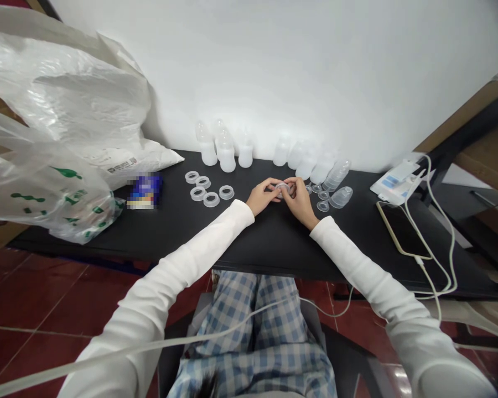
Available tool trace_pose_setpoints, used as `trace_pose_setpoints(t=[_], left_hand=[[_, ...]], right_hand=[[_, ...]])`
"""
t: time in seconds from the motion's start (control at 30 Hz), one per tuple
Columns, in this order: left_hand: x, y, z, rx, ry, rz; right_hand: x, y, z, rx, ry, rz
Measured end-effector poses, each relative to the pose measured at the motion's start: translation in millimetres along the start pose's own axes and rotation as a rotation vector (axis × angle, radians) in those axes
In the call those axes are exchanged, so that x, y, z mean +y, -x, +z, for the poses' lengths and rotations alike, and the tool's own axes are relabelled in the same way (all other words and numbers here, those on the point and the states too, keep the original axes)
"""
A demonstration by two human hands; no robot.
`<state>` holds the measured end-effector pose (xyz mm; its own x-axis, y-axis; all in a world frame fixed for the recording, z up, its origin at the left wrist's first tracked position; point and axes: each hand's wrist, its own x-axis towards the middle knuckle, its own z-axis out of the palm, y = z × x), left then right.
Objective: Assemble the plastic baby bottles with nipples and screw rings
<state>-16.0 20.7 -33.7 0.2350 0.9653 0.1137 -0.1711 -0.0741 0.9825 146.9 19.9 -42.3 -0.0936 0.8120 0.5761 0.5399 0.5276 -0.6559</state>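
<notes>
My left hand [262, 196] and my right hand [299, 202] meet over the middle of the black table [170, 232]. Together they pinch a small clear plastic ring with a teat [283, 189] between the fingertips. Several white screw rings [207, 191] lie to the left of my hands. Clear teats and caps [330, 196] lie just right of my hands. A row of translucent baby bottles [226, 149] stands along the wall behind.
Large plastic bags [62, 138] fill the table's left end, with a small blue packet [145, 190] beside them. At the right lie a phone [402, 226], a white pack [394, 182] and white cables [435, 243]. Cardboard boxes stand at the far right.
</notes>
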Motion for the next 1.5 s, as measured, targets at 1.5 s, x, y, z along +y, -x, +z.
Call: trace_pose_setpoints(t=[1.5], left_hand=[[3.6, 1.8, 0.6, 0.081, -0.267, 0.148]], right_hand=[[-6.1, -1.6, -5.2, -0.124, -0.134, 0.145]])
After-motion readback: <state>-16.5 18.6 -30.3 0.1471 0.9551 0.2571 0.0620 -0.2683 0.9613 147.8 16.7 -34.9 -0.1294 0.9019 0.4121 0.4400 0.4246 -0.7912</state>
